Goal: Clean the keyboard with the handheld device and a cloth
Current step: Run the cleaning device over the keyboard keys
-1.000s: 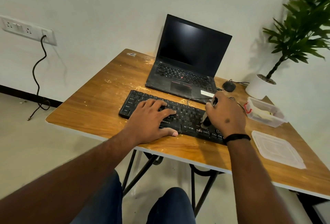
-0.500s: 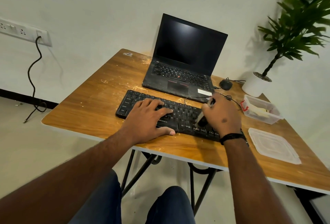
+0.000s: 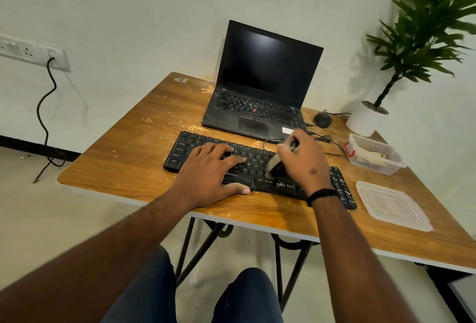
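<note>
A black keyboard (image 3: 195, 143) lies on the wooden table (image 3: 134, 157) in front of the laptop. My left hand (image 3: 211, 170) rests flat on the keyboard's left half, fingers spread over the keys and thumb at its front edge. My right hand (image 3: 306, 163) grips a small handheld device (image 3: 275, 165) with a pale body, its lower end on the keys right of centre. Most of the device is hidden by my fingers. No cloth is visible.
An open black laptop (image 3: 260, 95) stands behind the keyboard, a black mouse (image 3: 322, 119) with cables to its right. A clear plastic box (image 3: 373, 155) and its lid (image 3: 391, 205) lie at the right. A potted plant (image 3: 371, 119) stands at the back right corner.
My right hand with the device has shifted a little to the left along the keys. My left hand has stayed on the keyboard. The camera has moved slightly.
</note>
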